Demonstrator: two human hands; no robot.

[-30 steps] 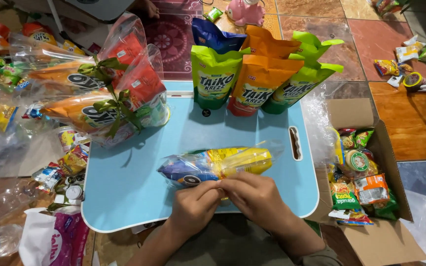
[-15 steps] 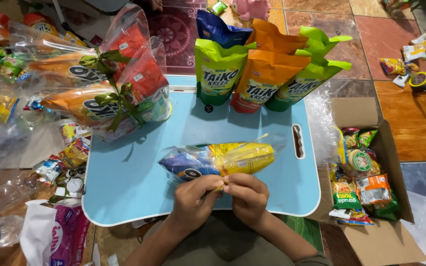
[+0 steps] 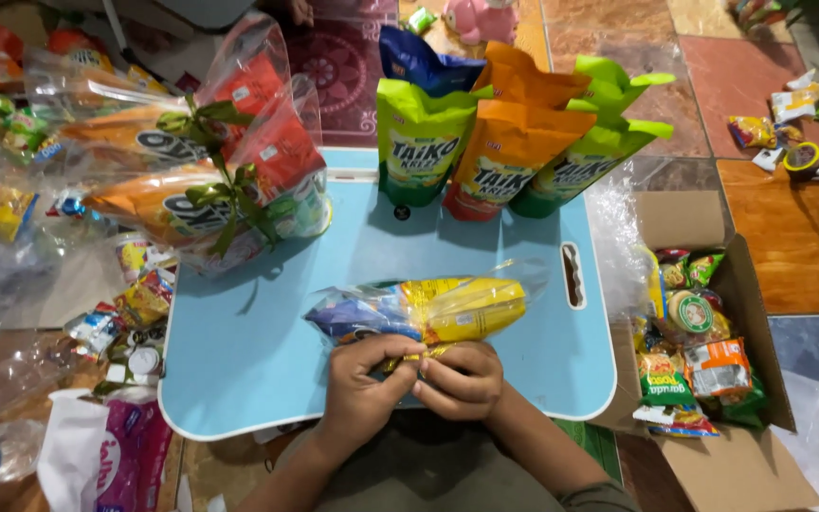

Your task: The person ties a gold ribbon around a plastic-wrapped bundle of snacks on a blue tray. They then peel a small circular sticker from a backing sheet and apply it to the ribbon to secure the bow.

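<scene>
A clear plastic bag [image 3: 428,308] filled with yellow and blue snack packets lies on a light blue lap tray [image 3: 258,360]. My left hand [image 3: 364,377] and my right hand [image 3: 462,377] meet at the bag's near edge, both pinching a thin gold-coloured strip [image 3: 417,356] there. The fingers are curled tight around it.
Green, orange and blue snack pouches [image 3: 500,142] stand at the tray's far edge. Finished clear bags tied with green ribbon [image 3: 220,180] lie at the left. A cardboard box [image 3: 741,284] of small snacks sits to the right. Loose packets lie on the floor at both sides.
My hands drew closer together at the bag's near edge and now grip the strip between them. The bag stayed in place on the tray.
</scene>
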